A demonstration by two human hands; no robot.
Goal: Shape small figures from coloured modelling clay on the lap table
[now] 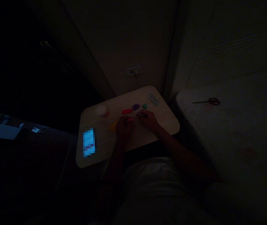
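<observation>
In dim light both hands work close together over a small wooden table (100, 153). My left hand (124, 125) is closed around a small pinkish-red lump (130, 119), perhaps modelling clay. My right hand (148, 120) is closed, its fingertips pinching a thin pale thing near the lump; darkness hides what it is. Just beyond the hands lie a red oblong lump (126, 111), a purple lump (136, 107) and a green lump (145, 106). Beside the left hand sits a yellow-orange piece (112, 126), partly covered by that hand.
A pale round tub (102, 110) stands at the table's left, behind a lit phone (89, 142). Several thin blue-green sticks (153, 99) lie at the far right corner. Scissors (209, 101) rest on the pale surface to the right. A wall socket (133, 70) holds a plug.
</observation>
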